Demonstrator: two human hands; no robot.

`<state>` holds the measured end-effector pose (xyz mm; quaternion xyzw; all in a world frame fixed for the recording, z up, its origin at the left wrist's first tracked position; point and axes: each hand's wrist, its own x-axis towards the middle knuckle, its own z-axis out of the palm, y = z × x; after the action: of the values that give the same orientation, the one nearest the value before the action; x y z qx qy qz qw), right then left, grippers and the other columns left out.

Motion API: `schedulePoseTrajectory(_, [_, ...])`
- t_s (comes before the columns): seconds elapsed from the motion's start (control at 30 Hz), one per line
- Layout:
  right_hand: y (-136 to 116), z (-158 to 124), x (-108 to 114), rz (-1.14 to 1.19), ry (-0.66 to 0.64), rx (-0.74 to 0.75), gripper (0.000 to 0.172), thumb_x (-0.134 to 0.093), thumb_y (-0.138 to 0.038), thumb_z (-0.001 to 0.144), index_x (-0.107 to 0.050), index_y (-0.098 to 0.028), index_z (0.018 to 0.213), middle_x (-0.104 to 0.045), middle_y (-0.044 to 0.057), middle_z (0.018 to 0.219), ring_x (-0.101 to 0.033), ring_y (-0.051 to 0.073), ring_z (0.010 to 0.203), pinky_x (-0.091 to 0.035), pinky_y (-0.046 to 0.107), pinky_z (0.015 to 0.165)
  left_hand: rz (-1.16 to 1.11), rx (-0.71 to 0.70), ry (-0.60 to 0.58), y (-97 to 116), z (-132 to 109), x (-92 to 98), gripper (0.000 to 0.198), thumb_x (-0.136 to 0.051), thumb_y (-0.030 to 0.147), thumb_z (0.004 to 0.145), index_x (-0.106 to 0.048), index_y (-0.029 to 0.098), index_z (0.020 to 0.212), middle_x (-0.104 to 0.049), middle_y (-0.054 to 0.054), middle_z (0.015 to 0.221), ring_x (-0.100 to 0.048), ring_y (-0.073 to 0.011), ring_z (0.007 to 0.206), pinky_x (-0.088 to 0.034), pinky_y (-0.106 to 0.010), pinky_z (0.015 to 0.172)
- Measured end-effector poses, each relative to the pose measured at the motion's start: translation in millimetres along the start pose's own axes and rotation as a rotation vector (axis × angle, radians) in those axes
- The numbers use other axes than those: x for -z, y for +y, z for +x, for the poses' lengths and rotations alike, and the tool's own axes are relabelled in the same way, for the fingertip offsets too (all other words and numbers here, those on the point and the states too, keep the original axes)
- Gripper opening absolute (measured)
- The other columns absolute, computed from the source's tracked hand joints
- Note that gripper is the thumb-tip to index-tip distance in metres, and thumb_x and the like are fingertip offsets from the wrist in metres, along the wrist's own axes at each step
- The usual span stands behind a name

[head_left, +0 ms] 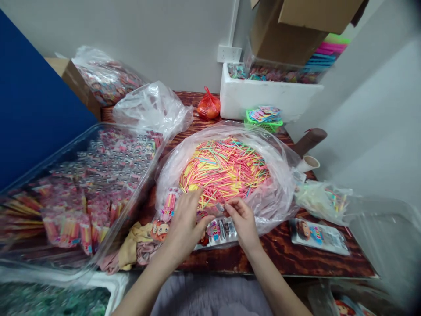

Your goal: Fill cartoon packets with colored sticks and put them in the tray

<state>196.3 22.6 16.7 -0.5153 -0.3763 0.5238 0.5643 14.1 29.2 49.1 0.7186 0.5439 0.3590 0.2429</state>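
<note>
Both hands are over the near edge of a large clear plastic bag (283,184) filled with thin pink, yellow and green sticks (226,169). My left hand (187,219) has its thumb and fingers apart, with nothing visible gripped between them. My right hand (241,217) pinches the corner of a small clear packet (219,207) between thumb and fingers. Beneath the hands lie printed packets (226,230) with cartoon pictures. A packet of pink sticks (170,204) rests just left of my left hand.
A clear tray (126,215) of filled packets stands left. Cloths (134,245) lie beside it. Behind are a red bag (209,105), a green basket (268,126) and a white foam box (263,96). At right are a paper cup (308,163) and a printed packet stack (319,237).
</note>
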Motion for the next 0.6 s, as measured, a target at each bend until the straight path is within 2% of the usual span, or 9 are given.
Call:
schedulePoseTrajectory(0.1, [-4.7, -3.1, -0.2, -0.036, -0.082, -0.019, 0.013, -0.071, -0.033, 0.079, -0.064, -0.022, 0.08, -0.061, -0.002, 0.074, -0.056, 0.016, 0.071, -0.044, 0.026, 0.067, -0.034, 0.053, -0.141, -3.1, -5.3, -11.3, 0.007, -0.062, 0.024, 0.086, -0.068, 0.021, 0.088, -0.069, -0.004, 0.086, -0.063, -0.0205, 0.085, -0.047, -0.037, 0.084])
schedulePoseTrajectory(0.17, [-6.6, -3.7, -0.8, -0.106, -0.165, -0.014, 0.011, -0.071, -0.031, 0.079, -0.066, -0.022, 0.083, -0.063, -0.001, 0.078, -0.056, 0.017, 0.075, -0.043, 0.026, 0.069, -0.058, 0.078, -0.197, -5.1, -11.5, -15.9, 0.013, -0.057, 0.023, 0.088, -0.066, 0.02, 0.079, -0.067, -0.003, 0.078, -0.062, -0.0195, 0.078, -0.046, -0.032, 0.074])
schedulePoseTrajectory(0.23, [-6.6, -4.3, -3.1, -0.202, -0.215, 0.013, 0.01, -0.069, -0.03, 0.08, -0.065, -0.021, 0.076, -0.06, -0.002, 0.072, -0.053, 0.016, 0.071, -0.04, 0.026, 0.066, -0.072, 0.067, -0.218, -5.8, -17.6, -17.0, 0.015, -0.055, 0.024, 0.09, -0.065, 0.02, 0.079, -0.066, -0.003, 0.077, -0.061, -0.0189, 0.076, -0.044, -0.031, 0.071])
schedulePoseTrajectory(0.27, [-5.8, -5.0, -4.9, -0.248, -0.219, 0.029, 0.016, -0.068, -0.031, 0.081, -0.063, -0.02, 0.07, -0.056, -0.003, 0.066, -0.049, 0.015, 0.067, -0.038, 0.025, 0.063, -0.081, 0.062, -0.223, -5.9, -20.2, -16.7, 0.018, -0.053, 0.026, 0.092, -0.065, 0.02, 0.08, -0.066, -0.004, 0.078, -0.061, -0.0186, 0.076, -0.044, -0.03, 0.071])
schedulePoseTrajectory(0.33, [-3.0, -7.4, -9.4, -0.31, -0.191, 0.053, 0.027, -0.064, -0.034, 0.084, -0.057, -0.019, 0.062, -0.047, -0.004, 0.059, -0.043, 0.013, 0.061, -0.033, 0.025, 0.059, -0.103, 0.067, -0.216, -6.4, -24.3, -15.6, 0.025, -0.047, 0.031, 0.095, -0.064, 0.02, 0.081, -0.066, -0.004, 0.077, -0.061, -0.018, 0.076, -0.045, -0.03, 0.073])
schedulePoseTrajectory(0.4, [0.2, -10.2, -13.1, -0.337, -0.169, 0.069, 0.031, -0.061, -0.035, 0.086, -0.054, -0.019, 0.061, -0.044, -0.005, 0.059, -0.041, 0.012, 0.059, -0.032, 0.025, 0.058, -0.114, 0.075, -0.217, -8.4, -27.1, -14.6, 0.031, -0.042, 0.034, 0.097, -0.064, 0.021, 0.08, -0.064, -0.003, 0.075, -0.061, -0.0176, 0.074, -0.047, -0.03, 0.074])
schedulePoseTrajectory(0.5, [1.9, -8.5, -12.8, -0.37, -0.234, 0.091, 0.03, -0.058, -0.035, 0.089, -0.055, -0.019, 0.064, -0.046, -0.004, 0.062, -0.044, 0.013, 0.062, -0.034, 0.025, 0.06, -0.115, 0.093, -0.226, -14.6, -30.4, -12.3, 0.029, -0.042, 0.034, 0.096, -0.066, 0.021, 0.085, -0.067, -0.005, 0.08, -0.062, -0.0187, 0.078, -0.049, -0.031, 0.076])
schedulePoseTrajectory(0.6, [-2.5, 10.9, -6.6, -0.417, -0.329, 0.13, 0.029, -0.049, -0.037, 0.095, -0.061, -0.019, 0.076, -0.056, -0.001, 0.07, -0.053, 0.015, 0.069, -0.039, 0.025, 0.065, -0.12, 0.153, -0.149, -21.9, -33.0, -6.9, 0.023, -0.047, 0.033, 0.094, -0.066, 0.021, 0.093, -0.07, -0.006, 0.089, -0.064, -0.0202, 0.084, -0.049, -0.031, 0.078])
